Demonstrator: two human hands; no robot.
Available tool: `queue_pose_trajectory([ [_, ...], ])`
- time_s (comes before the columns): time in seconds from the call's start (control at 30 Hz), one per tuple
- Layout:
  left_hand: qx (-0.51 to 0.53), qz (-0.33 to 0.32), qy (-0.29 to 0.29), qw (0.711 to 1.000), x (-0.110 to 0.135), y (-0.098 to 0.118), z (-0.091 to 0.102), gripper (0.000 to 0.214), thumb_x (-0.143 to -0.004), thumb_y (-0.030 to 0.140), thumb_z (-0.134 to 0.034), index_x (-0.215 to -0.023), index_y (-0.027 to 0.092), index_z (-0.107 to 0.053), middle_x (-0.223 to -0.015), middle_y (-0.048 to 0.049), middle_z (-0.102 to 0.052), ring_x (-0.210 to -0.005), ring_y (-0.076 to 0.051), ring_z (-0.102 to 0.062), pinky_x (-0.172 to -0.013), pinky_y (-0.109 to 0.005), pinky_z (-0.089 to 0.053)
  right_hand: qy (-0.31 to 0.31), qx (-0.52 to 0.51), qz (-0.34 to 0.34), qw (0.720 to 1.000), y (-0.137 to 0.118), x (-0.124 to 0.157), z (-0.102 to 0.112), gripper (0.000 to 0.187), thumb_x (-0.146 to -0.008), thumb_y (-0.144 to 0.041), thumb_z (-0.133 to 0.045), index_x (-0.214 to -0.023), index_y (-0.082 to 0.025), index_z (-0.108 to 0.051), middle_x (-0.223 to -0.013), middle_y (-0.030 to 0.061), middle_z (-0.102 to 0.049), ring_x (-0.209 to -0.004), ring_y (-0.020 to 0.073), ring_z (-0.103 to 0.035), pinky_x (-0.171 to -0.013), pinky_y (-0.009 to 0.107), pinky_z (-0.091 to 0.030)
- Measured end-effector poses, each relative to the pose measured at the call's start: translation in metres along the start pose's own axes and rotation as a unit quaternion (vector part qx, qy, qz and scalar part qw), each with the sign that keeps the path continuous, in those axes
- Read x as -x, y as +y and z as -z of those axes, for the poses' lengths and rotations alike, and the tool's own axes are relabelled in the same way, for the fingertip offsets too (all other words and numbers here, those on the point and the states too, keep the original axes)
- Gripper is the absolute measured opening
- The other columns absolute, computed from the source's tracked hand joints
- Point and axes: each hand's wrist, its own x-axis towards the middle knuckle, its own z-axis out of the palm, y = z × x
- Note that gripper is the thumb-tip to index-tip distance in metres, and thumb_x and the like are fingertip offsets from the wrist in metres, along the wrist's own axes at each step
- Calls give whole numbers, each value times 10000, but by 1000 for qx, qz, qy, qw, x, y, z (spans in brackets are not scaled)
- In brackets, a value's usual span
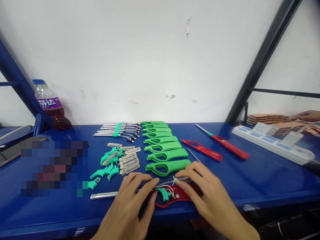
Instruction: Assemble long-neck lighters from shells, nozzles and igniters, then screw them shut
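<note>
A red lighter half-shell (183, 196) lies near the table's front edge with a teal trigger (164, 194) and white wires (171, 190) in it. A silver lighter tube (103, 195) extends left from under my left hand (136, 195). That hand's thumb and fingers close around the front end of the shell, where the tube meets it; the exact contact is partly hidden. My right hand (200, 186) pinches a small whitish part (175, 180) with thumb and index finger, just above the shell. The rest of the hand covers the shell's right end.
Green lighter shells (167, 155) stand in a column behind my hands. Left of them lie clear fuel tanks (129, 164), teal triggers (98, 173) and wired tubes (110, 134). Rightward are a red half-shell (203, 150), a red lighter (230, 146), a power strip (272, 143) and another person's hand (308, 115).
</note>
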Motion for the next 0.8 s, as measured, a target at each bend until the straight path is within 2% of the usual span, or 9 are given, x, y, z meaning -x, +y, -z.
queue_pose_trajectory([
  [0.23,17,-16,-20,1000,-3,1,1,349,-1017,51,-578,-1296,230,-687,-1109,-89,-720,-1028,-252,-669,-880,-412,-622,-19,-29,-11,999,-5,1,2,155,-1139,-288,-522,-1146,-300,-676,-1117,43,-681,-1028,222,-685,-912,384,-546],
  [0.5,5,-21,-23,1000,-1,3,1,276,-1015,116,-618,-1269,205,-682,-1092,-100,-696,-979,-256,-676,-852,-392,-610,-48,-27,-26,998,-8,1,5,194,-1139,-272,-496,-1119,-274,-689,-1114,55,-671,-1025,231,-658,-907,400,-539],
  [0.67,-6,1,-52,999,5,-1,0,274,-1021,143,-641,-1270,255,-663,-1121,-76,-690,-984,-260,-684,-911,-441,-593,-70,-35,-29,996,-9,-2,8,241,-1150,-274,-464,-1084,-260,-695,-1072,49,-663,-994,227,-646,-884,402,-525],
  [0.8,0,0,-64,998,4,-2,1,288,-1023,129,-632,-1282,251,-662,-1131,-71,-686,-991,-260,-682,-938,-464,-578,-86,-41,-37,995,-10,-2,8,233,-1147,-266,-472,-1085,-268,-696,-1078,41,-654,-997,223,-640,-888,403,-515],
])
